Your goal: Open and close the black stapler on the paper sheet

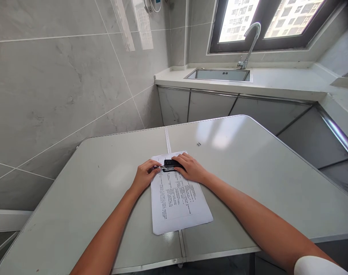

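A black stapler [169,163] lies across the upper part of a printed sheet of paper [178,206]. My right hand [189,166] wraps round the stapler's right end, fingers over its top and thumb along the near side. At the left end, my left hand [147,172] has its fingertips closed on a dark end piece, with a shiny metal part showing between it and the stapler's body. Whether that piece is pulled out of the stapler is too small to tell. Two short strips of staples [198,144] rest on the table beyond my right hand.
The pale folding table [248,183] has a seam down its middle, running under the paper. Past its far edge stand a counter with a steel sink [219,75] and a tall faucet [251,44], below a window. A grey tiled wall [62,84] rises on the left.
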`<state>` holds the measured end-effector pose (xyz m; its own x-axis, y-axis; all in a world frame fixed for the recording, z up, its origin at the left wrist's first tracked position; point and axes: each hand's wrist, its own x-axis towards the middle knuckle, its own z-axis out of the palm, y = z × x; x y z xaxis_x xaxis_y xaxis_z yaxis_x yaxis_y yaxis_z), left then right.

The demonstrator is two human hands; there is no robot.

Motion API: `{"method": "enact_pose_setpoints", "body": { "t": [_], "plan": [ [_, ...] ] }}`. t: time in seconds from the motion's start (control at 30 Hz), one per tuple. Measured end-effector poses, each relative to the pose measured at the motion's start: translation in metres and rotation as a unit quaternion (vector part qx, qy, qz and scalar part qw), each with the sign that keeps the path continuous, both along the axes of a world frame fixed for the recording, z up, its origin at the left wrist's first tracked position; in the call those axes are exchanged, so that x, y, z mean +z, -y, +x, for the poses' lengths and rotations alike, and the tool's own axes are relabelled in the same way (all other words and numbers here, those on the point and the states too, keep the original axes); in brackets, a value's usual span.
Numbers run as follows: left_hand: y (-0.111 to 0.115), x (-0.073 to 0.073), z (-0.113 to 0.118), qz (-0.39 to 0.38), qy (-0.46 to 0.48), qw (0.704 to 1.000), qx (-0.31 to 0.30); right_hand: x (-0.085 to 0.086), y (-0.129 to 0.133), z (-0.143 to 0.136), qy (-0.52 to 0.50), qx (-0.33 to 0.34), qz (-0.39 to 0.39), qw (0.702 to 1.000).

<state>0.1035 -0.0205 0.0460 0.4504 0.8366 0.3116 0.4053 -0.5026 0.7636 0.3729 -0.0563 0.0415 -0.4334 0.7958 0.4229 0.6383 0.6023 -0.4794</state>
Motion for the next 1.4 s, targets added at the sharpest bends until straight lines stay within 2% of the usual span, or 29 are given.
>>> {"method": "enact_pose_setpoints", "body": {
  "t": [0.1, 0.2, 0.43, 0.5, 0.63, 0.73, 0.87, 0.93, 1.0, 1.07, 1.17, 1.23, 1.3, 1.4],
  "plan": [
    [0.0, 0.0, -0.003, -0.005, -0.009, 1.0, 0.013, 0.0, 0.0, 0.0, 0.0, -0.003, -0.001, 1.0],
    [-0.003, 0.0, -0.012, 0.005, -0.013, 1.0, -0.004, 0.0, 0.0, -0.001, -0.001, -0.004, -0.002, 1.0],
    [-0.01, 0.002, -0.037, 0.1, -0.067, 0.991, -0.066, 0.001, 0.0, 0.003, -0.046, 0.02, -0.001, 0.999],
    [-0.005, 0.005, -0.034, 0.108, -0.066, 0.989, -0.074, 0.004, 0.003, 0.002, -0.071, 0.045, 0.01, 0.996],
    [0.01, 0.01, -0.016, 0.08, -0.032, 0.996, -0.036, 0.009, 0.015, -0.01, -0.124, 0.055, 0.02, 0.991],
    [0.017, 0.012, -0.007, 0.09, -0.005, 0.994, -0.058, 0.01, 0.023, -0.022, -0.148, 0.047, 0.021, 0.988],
    [0.018, 0.013, -0.007, 0.095, 0.032, 0.992, -0.073, 0.013, 0.027, -0.029, -0.144, 0.043, 0.016, 0.988],
    [0.018, 0.014, -0.007, 0.11, 0.014, 0.991, -0.073, 0.017, 0.025, -0.025, -0.119, 0.053, 0.016, 0.991],
    [0.019, 0.015, -0.006, 0.136, -0.017, 0.989, -0.061, 0.021, 0.02, -0.013, -0.099, 0.041, 0.014, 0.994],
    [0.019, 0.015, -0.004, 0.149, -0.057, 0.986, -0.055, 0.024, 0.012, 0.008, -0.112, -0.028, 0.003, 0.993],
    [0.019, 0.012, -0.004, 0.152, -0.154, 0.968, -0.128, 0.026, 0.0, 0.052, -0.136, -0.182, -0.025, 0.974],
    [0.017, 0.009, -0.006, 0.154, -0.22, 0.946, -0.18, 0.025, -0.005, 0.083, -0.1, -0.224, -0.058, 0.968],
    [0.014, 0.005, -0.009, 0.148, -0.257, 0.936, -0.188, 0.025, -0.005, 0.108, -0.067, -0.211, -0.115, 0.968],
    [0.011, -0.001, -0.013, 0.135, -0.263, 0.94, -0.168, 0.029, 0.0, 0.127, -0.041, -0.111, -0.201, 0.972]
  ]
}}
